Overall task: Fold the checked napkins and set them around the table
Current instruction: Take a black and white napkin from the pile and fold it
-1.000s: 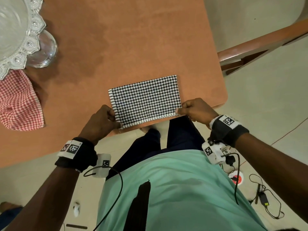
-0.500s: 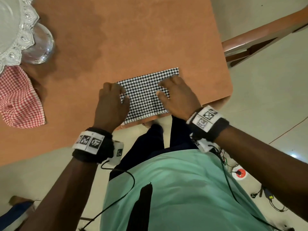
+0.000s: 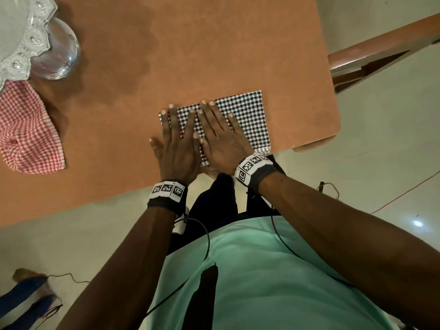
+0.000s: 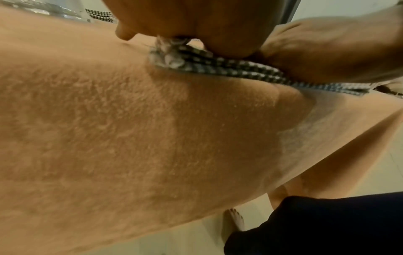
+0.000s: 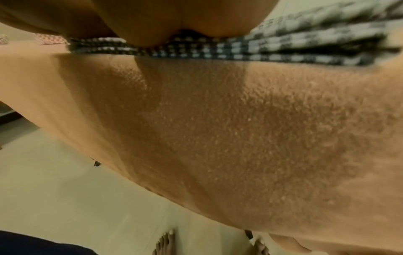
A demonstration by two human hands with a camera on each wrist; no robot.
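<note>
Black checked napkin (image 3: 247, 117) sits folded near the table's (image 3: 214, 55) lower-right corner; we've got left hand (image 3: 177, 148) and right hand (image 3: 222, 141) flat on it, fingers straight and spread. Red checked napkin (image 3: 26, 129) sits far left.

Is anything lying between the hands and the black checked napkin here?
Nothing visible does. The left hand and right hand both lie flat, fingers straight, directly on the black checked napkin near the table edge. The red checked napkin sits well off to the left.
</note>
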